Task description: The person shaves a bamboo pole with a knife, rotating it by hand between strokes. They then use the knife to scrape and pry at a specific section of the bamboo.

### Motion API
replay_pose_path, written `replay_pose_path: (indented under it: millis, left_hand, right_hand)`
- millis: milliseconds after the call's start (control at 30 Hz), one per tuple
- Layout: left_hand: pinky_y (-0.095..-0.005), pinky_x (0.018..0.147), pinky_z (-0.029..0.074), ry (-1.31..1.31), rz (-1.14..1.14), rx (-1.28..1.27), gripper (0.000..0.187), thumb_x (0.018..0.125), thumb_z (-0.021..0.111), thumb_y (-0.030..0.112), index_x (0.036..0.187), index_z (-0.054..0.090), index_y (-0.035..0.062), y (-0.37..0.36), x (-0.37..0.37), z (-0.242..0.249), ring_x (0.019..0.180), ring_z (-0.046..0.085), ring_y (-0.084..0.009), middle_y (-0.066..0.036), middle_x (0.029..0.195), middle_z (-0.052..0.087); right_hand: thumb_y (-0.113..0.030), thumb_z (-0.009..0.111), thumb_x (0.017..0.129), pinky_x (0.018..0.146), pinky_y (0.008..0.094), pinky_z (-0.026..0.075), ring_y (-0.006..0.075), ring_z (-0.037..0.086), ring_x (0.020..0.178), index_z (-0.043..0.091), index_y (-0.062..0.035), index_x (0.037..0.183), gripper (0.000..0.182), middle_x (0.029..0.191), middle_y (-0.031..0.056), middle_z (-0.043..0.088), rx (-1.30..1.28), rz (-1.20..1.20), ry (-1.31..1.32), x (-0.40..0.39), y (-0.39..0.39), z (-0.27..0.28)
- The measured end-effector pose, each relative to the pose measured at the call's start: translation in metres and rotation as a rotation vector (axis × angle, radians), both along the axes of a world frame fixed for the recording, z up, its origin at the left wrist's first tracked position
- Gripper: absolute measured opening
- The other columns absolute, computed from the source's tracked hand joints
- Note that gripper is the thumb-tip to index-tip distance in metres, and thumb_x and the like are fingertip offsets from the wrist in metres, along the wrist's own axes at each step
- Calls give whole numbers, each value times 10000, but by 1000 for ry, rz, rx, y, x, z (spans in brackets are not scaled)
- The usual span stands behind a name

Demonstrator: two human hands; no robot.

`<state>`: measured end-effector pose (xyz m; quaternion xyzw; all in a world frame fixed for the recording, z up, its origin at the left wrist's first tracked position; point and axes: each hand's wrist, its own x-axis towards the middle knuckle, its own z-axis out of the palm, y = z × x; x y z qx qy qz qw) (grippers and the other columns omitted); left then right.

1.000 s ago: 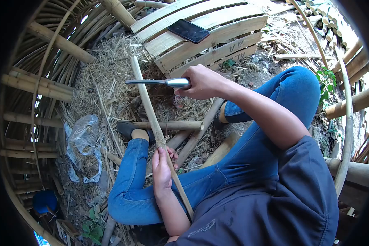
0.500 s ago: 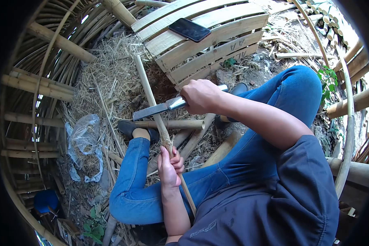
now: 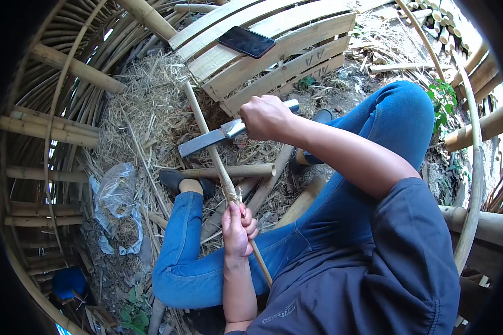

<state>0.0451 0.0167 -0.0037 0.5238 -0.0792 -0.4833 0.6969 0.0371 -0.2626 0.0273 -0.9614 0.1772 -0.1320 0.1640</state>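
My left hand (image 3: 239,229) wraps its fingers around a long, pale wooden stick (image 3: 222,177), just below a rough, frayed spot. The stick slants from my lap, past my left hand, up to the straw ahead. My right hand (image 3: 264,117) is closed on the silver handle of a broad, square-ended knife (image 3: 201,143). Its blade lies crosswise over the stick's upper half, overlapping it in this view. Below the blade, a thick bamboo piece (image 3: 240,171) rests on the ground near my shoe, with the stick passing above it.
A slatted wooden crate (image 3: 285,61) stands ahead, a black phone (image 3: 246,42) on its top. Left of my foot lies a clear plastic bag (image 3: 116,192). Straw (image 3: 151,95) covers the ground. Bamboo poles (image 3: 75,68) line the left wall, and cut bamboo is stacked at the upper right.
My right hand and the knife have risen slightly, shifting up along the stick. My left hand sits a little further right, still gripping the stick. The whole view has shifted slightly.
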Motion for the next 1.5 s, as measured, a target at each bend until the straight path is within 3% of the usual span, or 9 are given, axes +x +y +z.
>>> replay_pose_path:
  millis: [267,467,667,767,933,1267,1500]
  left_hand:
    - [-208,374,178,4,-88,-13,365,1103,365,422,883,415,135,-2,-9,-3,442,235,-19,56,627,326]
    - [-204,369,153,3,-109,16,359,1109,363,402,877,421,134,-7,-17,-1,446,211,-8,73,613,287]
    - [-203,389,153,28,-7,46,370,1102,381,423,892,452,127,-3,1,0,456,247,-10,78,625,322]
    - [-213,394,138,19,72,32,379,1100,382,432,878,453,134,1,10,6,462,226,-14,78,614,302]
    - [-217,395,135,33,78,16,377,1101,379,431,871,448,140,6,15,7,462,220,-17,75,611,300]
    - [-214,366,128,-100,81,71,368,1101,385,420,856,435,150,0,1,8,434,197,-12,79,592,285]
    - [-208,365,141,-135,50,97,374,1103,379,421,853,431,147,0,0,6,429,219,-10,76,588,295]
  right_hand:
    - [-117,675,721,729,464,590,384,727,741,748,-43,764,112,774,221,716,-53,-162,-91,0,-30,13]
    - [-125,666,735,763,463,586,387,727,770,749,-31,813,147,813,235,718,-35,-308,-102,-5,-49,27]
    - [-155,678,726,792,466,584,384,724,783,741,-23,819,173,832,220,722,89,-158,-41,-15,-37,20]
    - [-181,703,710,749,467,590,375,722,767,734,-28,809,185,808,202,720,68,-12,109,-22,-12,23]
    - [-156,678,664,693,487,569,405,688,714,707,-39,739,142,720,206,683,114,140,59,-18,18,7]
    - [-137,686,631,692,477,572,407,689,702,709,-22,726,151,716,207,686,61,39,24,-11,1,11]
    - [-165,685,709,761,459,588,388,725,784,735,-20,796,176,817,221,721,84,-143,-36,-4,-20,13]
